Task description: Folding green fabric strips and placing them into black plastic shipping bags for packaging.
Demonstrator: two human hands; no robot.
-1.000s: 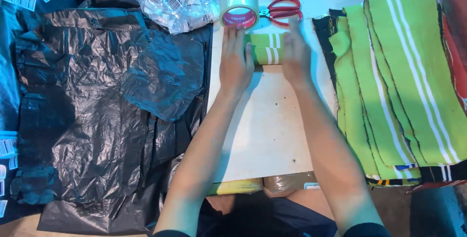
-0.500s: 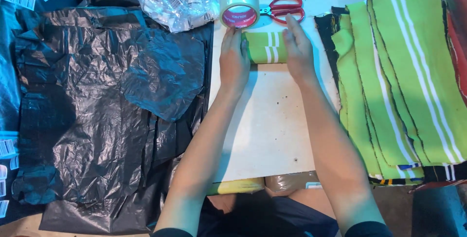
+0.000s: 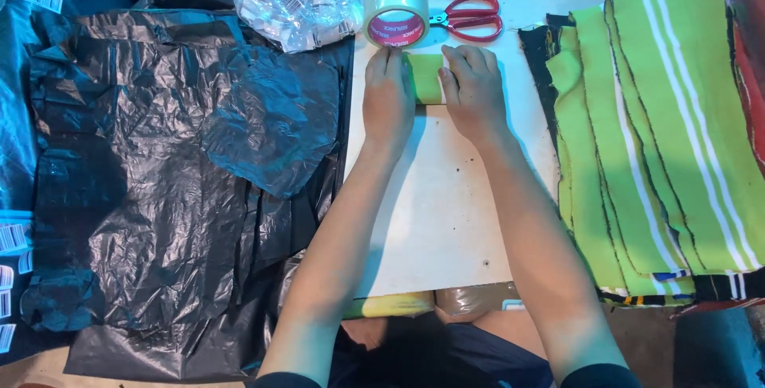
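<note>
left hand (image 3: 388,95) + right hand (image 3: 473,89) pressing palms-down on rolled green cloth (image 3: 426,77), pinning it between them so roll isn't unwinding | tape roll (image 3: 396,10), scissors (image 3: 470,17) lying just beyond fingertips | green cloth stack (image 3: 653,133) sitting right of right hand

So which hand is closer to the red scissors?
The right hand. It sits just below the red scissors, pressing the green roll. The left hand lies farther off, under the tape roll.
</note>
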